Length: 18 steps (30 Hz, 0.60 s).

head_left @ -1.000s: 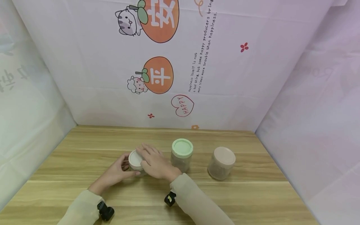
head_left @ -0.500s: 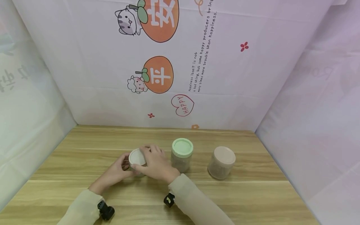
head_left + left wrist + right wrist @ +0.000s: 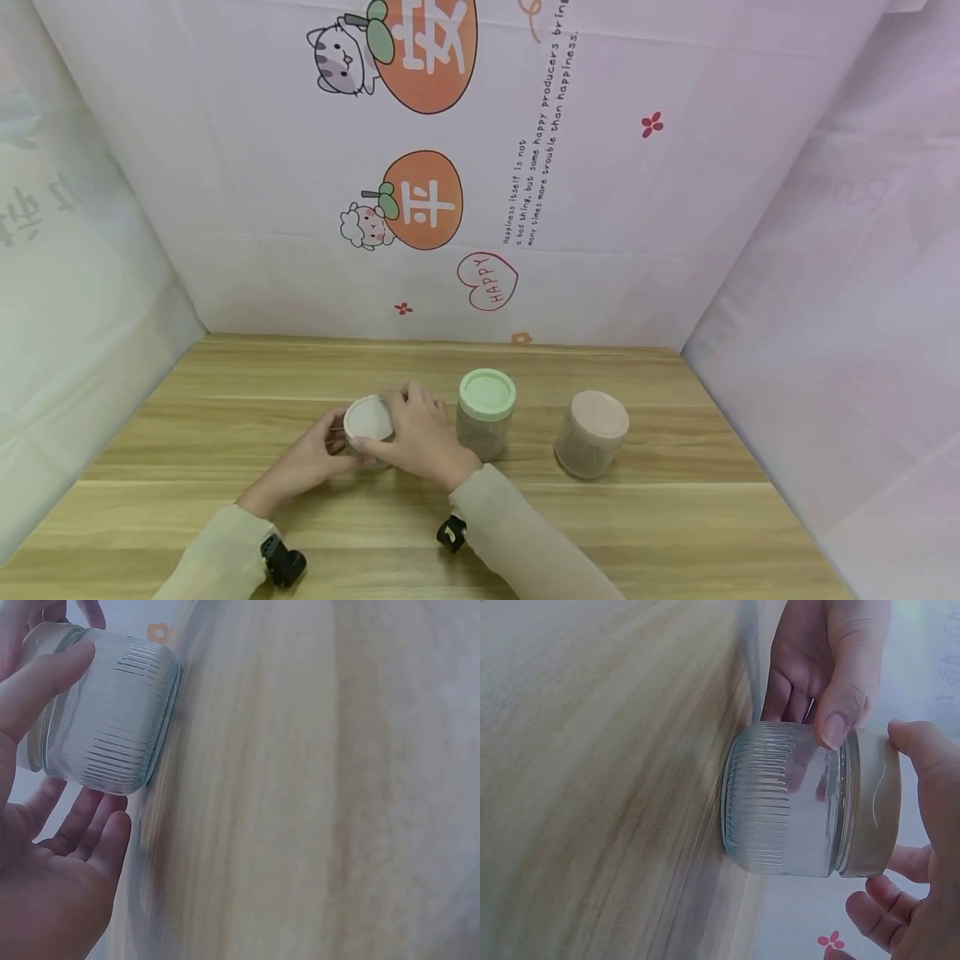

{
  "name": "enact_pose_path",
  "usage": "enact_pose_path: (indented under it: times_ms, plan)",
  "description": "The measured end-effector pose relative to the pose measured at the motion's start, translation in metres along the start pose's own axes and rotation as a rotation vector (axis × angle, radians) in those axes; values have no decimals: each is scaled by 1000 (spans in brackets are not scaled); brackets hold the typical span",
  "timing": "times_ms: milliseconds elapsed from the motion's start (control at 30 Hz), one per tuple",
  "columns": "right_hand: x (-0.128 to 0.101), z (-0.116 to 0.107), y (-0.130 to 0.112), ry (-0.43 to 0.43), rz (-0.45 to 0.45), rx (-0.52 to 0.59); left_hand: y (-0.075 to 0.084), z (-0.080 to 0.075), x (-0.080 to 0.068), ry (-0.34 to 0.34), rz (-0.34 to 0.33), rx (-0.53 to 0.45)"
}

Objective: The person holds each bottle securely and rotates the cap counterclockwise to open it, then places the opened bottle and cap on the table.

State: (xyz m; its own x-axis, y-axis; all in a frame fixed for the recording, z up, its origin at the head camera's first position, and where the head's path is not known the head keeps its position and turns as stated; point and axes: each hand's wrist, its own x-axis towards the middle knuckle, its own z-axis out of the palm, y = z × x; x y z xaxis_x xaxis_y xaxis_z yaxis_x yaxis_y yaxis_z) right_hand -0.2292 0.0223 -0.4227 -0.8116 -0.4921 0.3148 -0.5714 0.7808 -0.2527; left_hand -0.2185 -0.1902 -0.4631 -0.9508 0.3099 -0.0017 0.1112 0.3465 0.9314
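Two-handed, holds one glass jar (image 3: 769, 802), axis vertical, nearer the left edge of the table (image 3: 660, 533) than the right; grips its body from the left with the left hand (image 3: 309, 457), its pale lid (image 3: 367, 418) from the right with the right hand (image 3: 422, 435).

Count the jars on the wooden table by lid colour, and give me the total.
White-lidded jar: 1
Green-lidded jar: 1
Pinkish-beige-lidded jar: 1
Total: 3 jars
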Motion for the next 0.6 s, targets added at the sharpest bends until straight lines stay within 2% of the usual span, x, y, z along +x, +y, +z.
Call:
enact_pose_path:
  times_ms: [200,367,600]
  plan:
    - [0,-3,0,-20,-16,32,1,1,-1,4,-23,14]
    - [2,-6,0,-61,-22,81,-1,1,0,2,-13,28]
    - [3,-5,2,-98,-57,72,-1,0,1,1,-10,38]
